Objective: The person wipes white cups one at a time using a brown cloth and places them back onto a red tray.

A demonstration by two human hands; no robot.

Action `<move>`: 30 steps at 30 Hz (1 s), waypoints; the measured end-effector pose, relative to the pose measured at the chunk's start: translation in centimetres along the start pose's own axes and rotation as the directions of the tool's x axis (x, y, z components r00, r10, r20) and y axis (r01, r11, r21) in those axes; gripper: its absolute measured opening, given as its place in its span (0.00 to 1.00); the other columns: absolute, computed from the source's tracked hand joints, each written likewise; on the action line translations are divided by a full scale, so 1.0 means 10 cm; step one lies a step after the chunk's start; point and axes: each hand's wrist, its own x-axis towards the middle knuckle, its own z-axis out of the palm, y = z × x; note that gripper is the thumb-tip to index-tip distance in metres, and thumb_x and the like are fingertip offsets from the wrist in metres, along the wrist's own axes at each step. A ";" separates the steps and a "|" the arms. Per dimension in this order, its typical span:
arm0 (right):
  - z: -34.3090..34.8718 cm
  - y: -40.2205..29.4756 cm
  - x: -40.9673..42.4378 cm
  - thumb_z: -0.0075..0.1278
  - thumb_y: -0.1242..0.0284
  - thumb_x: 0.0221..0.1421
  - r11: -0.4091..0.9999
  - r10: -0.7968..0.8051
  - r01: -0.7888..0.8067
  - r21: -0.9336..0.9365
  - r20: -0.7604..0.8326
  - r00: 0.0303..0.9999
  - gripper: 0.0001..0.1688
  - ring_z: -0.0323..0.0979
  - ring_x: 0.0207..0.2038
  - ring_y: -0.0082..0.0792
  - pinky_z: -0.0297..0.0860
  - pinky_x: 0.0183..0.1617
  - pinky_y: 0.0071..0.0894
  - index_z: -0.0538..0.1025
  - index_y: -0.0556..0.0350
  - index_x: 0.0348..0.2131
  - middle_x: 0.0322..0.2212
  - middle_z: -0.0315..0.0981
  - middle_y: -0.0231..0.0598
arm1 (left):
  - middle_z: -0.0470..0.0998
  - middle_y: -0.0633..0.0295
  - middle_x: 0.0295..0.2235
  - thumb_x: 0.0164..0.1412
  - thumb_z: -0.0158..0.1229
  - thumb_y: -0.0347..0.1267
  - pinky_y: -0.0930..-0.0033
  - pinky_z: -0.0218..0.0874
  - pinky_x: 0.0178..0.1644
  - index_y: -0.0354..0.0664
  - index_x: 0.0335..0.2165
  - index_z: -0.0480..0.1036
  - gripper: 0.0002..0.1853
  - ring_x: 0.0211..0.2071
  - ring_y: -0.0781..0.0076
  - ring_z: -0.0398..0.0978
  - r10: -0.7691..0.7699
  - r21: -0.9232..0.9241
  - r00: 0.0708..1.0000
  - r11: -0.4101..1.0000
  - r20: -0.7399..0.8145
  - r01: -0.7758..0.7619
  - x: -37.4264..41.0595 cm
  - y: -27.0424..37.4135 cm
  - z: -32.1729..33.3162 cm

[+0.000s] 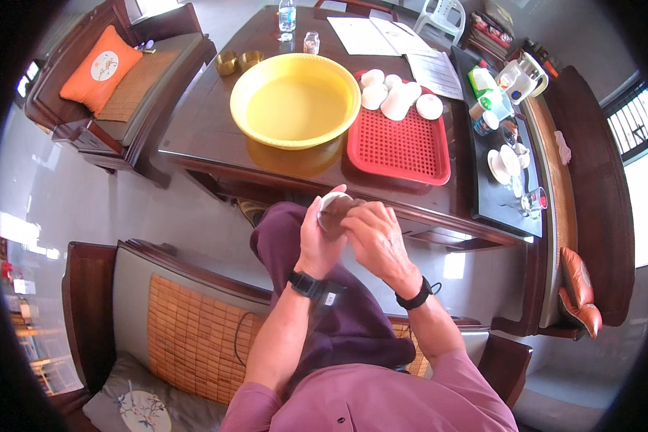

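Note:
My left hand (321, 243) holds a small white cup (325, 209) in front of the table edge, above my lap. A brown cloth (335, 216) covers most of the cup's mouth, and my right hand (377, 237) grips this cloth against it. Beyond my hands, a large yellow plastic basin (294, 143) stands on the dark wooden table (194, 137). To its right lies a red perforated tray (397, 146). Several white cups (396, 103) are grouped at the tray's far end.
Two brass bowls (227, 63), a water bottle (287, 16) and a small glass jar (311, 42) stand behind the basin. Papers (364, 36) lie at the back. On the right, a black tea tray (497, 202) carries white teaware (506, 163) and a glass (534, 200).

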 end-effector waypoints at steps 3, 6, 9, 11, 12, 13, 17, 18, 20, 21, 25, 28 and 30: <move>0.07 -0.04 -0.01 0.54 0.78 0.46 0.995 -0.101 0.101 0.017 0.009 0.995 0.15 0.70 0.50 0.40 0.65 0.52 0.42 0.79 0.56 0.38 0.45 0.76 0.35 | 0.76 0.52 0.53 0.74 0.37 0.46 0.59 0.60 0.63 0.36 0.60 0.65 0.29 0.53 0.61 0.74 -0.076 -0.025 0.996 0.997 0.037 0.077 -0.02 0.03 0.00; 0.14 -0.11 0.10 0.51 0.76 0.49 0.988 -0.120 0.112 -0.109 -0.069 0.990 0.20 0.69 0.51 0.39 0.64 0.53 0.42 0.77 0.54 0.45 0.47 0.74 0.37 | 0.73 0.56 0.57 0.75 0.37 0.46 0.60 0.56 0.66 0.38 0.61 0.64 0.28 0.57 0.63 0.70 -0.010 -0.057 1.000 0.998 0.009 0.011 -0.02 0.01 0.05; 0.19 -0.04 0.14 0.51 0.75 0.49 0.983 0.000 -0.017 -0.184 -0.090 0.996 0.19 0.70 0.51 0.39 0.64 0.52 0.42 0.77 0.55 0.43 0.46 0.74 0.36 | 0.72 0.59 0.58 0.76 0.37 0.44 0.61 0.54 0.67 0.40 0.60 0.66 0.26 0.59 0.65 0.68 0.045 -0.021 0.996 0.999 -0.081 -0.047 -0.02 0.00 0.12; 0.23 0.03 0.12 0.53 0.76 0.48 0.984 0.069 -0.078 -0.158 -0.065 0.996 0.15 0.70 0.49 0.40 0.65 0.50 0.42 0.79 0.55 0.39 0.42 0.75 0.35 | 0.72 0.59 0.58 0.76 0.37 0.43 0.61 0.54 0.67 0.40 0.59 0.67 0.25 0.59 0.65 0.68 0.029 -0.048 0.996 0.998 -0.080 -0.033 -0.03 0.00 0.11; 0.22 0.06 0.11 0.54 0.76 0.48 0.987 0.106 -0.107 -0.122 -0.017 0.994 0.13 0.70 0.49 0.40 0.65 0.50 0.42 0.79 0.56 0.37 0.41 0.75 0.35 | 0.73 0.58 0.57 0.76 0.38 0.43 0.60 0.56 0.66 0.39 0.59 0.67 0.24 0.58 0.64 0.70 0.011 -0.066 0.995 0.998 -0.101 -0.017 -0.03 0.01 0.15; 0.19 0.09 0.10 0.55 0.76 0.47 0.987 0.141 -0.137 -0.087 0.032 0.990 0.12 0.70 0.48 0.40 0.65 0.49 0.42 0.80 0.56 0.36 0.40 0.76 0.35 | 0.74 0.58 0.56 0.76 0.38 0.43 0.60 0.57 0.66 0.39 0.59 0.66 0.25 0.57 0.64 0.70 0.024 -0.036 0.998 0.999 -0.066 -0.026 -0.02 0.00 0.10; 0.09 0.03 0.05 0.57 0.80 0.46 0.997 0.038 -0.035 0.069 -0.040 0.998 0.12 0.71 0.48 0.46 0.67 0.51 0.44 0.79 0.58 0.36 0.39 0.77 0.38 | 0.75 0.56 0.54 0.75 0.39 0.42 0.59 0.58 0.64 0.37 0.60 0.65 0.25 0.55 0.62 0.72 0.051 -0.022 0.999 0.998 0.017 -0.051 0.01 0.00 -0.01; 0.10 0.03 0.03 0.57 0.80 0.46 0.996 0.041 -0.036 0.087 -0.059 0.997 0.13 0.71 0.49 0.46 0.67 0.52 0.44 0.79 0.58 0.36 0.40 0.77 0.39 | 0.75 0.56 0.53 0.75 0.39 0.42 0.59 0.59 0.64 0.37 0.60 0.65 0.25 0.54 0.62 0.72 0.050 -0.045 0.998 0.998 0.025 -0.049 0.00 0.00 0.02; 0.15 0.03 0.01 0.57 0.81 0.47 0.992 0.049 -0.037 0.124 -0.096 0.994 0.14 0.71 0.50 0.46 0.66 0.54 0.44 0.79 0.58 0.37 0.41 0.77 0.40 | 0.75 0.56 0.53 0.75 0.39 0.42 0.60 0.58 0.64 0.36 0.61 0.64 0.26 0.55 0.62 0.72 -0.020 -0.032 0.999 0.999 0.024 0.021 -0.01 -0.01 0.05; 0.18 0.03 0.01 0.56 0.80 0.47 0.991 0.039 -0.024 0.129 -0.118 0.992 0.13 0.71 0.50 0.45 0.67 0.53 0.44 0.79 0.58 0.37 0.42 0.77 0.40 | 0.75 0.56 0.53 0.75 0.39 0.42 0.60 0.58 0.64 0.36 0.61 0.63 0.26 0.55 0.62 0.71 -0.053 -0.022 0.998 0.998 0.021 0.053 -0.02 -0.01 0.05; 0.22 0.03 0.11 0.54 0.79 0.48 0.998 -0.055 0.060 0.022 -0.203 0.978 0.13 0.71 0.48 0.45 0.67 0.52 0.45 0.78 0.57 0.38 0.42 0.75 0.40 | 0.72 0.58 0.57 0.75 0.40 0.43 0.60 0.54 0.67 0.37 0.63 0.62 0.28 0.59 0.63 0.68 -0.010 0.002 1.000 1.000 0.016 0.010 -0.02 0.02 0.12; 0.19 0.04 0.17 0.54 0.79 0.47 0.998 0.013 -0.029 -0.064 -0.245 0.969 0.14 0.72 0.45 0.46 0.69 0.51 0.44 0.77 0.57 0.38 0.41 0.75 0.41 | 0.70 0.58 0.59 0.75 0.41 0.44 0.60 0.51 0.69 0.37 0.63 0.62 0.28 0.61 0.63 0.66 -0.033 -0.034 0.999 0.999 -0.006 0.033 -0.05 0.02 0.22; 0.19 0.14 0.16 0.54 0.79 0.49 0.986 0.141 -0.158 -0.044 -0.259 0.955 0.13 0.72 0.42 0.47 0.71 0.48 0.43 0.77 0.57 0.38 0.40 0.75 0.43 | 0.69 0.58 0.60 0.74 0.41 0.45 0.57 0.51 0.70 0.38 0.63 0.61 0.29 0.62 0.63 0.65 -0.011 0.000 1.000 1.000 0.004 0.011 -0.04 -0.01 0.19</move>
